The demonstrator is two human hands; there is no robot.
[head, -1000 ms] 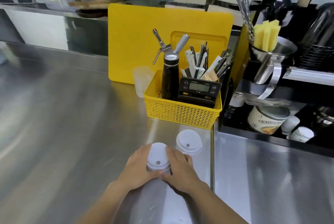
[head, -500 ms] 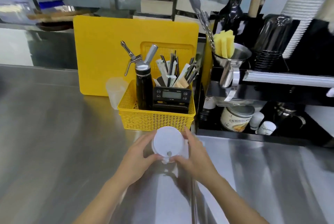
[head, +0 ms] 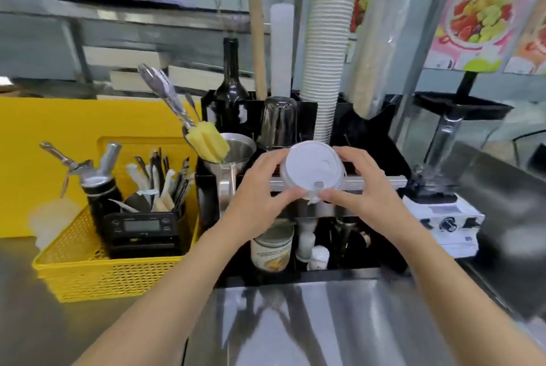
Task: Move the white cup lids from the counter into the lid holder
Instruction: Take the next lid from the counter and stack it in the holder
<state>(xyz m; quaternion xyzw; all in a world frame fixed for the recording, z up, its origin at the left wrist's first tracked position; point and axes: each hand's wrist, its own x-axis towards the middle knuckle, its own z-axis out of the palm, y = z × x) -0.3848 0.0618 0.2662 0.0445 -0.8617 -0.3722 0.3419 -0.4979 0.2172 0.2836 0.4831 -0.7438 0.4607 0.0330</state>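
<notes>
I hold a stack of white cup lids (head: pixel 311 167) up in the air with both hands, its round top facing me. My left hand (head: pixel 260 197) grips its left and lower edge; my right hand (head: pixel 359 185) grips the right and lower edge. The stack hangs in front of the black organiser rack (head: pixel 366 141), just below a tall column of white paper cups (head: pixel 328 49). A white tube of stacked lids (head: pixel 282 49) rises from the rack's back. Which slot is the lid holder I cannot tell.
A yellow basket (head: pixel 97 274) with a black whipper (head: pixel 100 188) and a scale sits left on the steel counter (head: pixel 310 324). A steel funnel (head: pixel 233 156), dark bottle (head: pixel 232 82) and can (head: pixel 271 247) crowd the rack. A blender (head: pixel 443 176) stands right.
Both hands lifted the lids off the counter and carried them up and to the right, from beside the yellow basket to in front of the black rack.
</notes>
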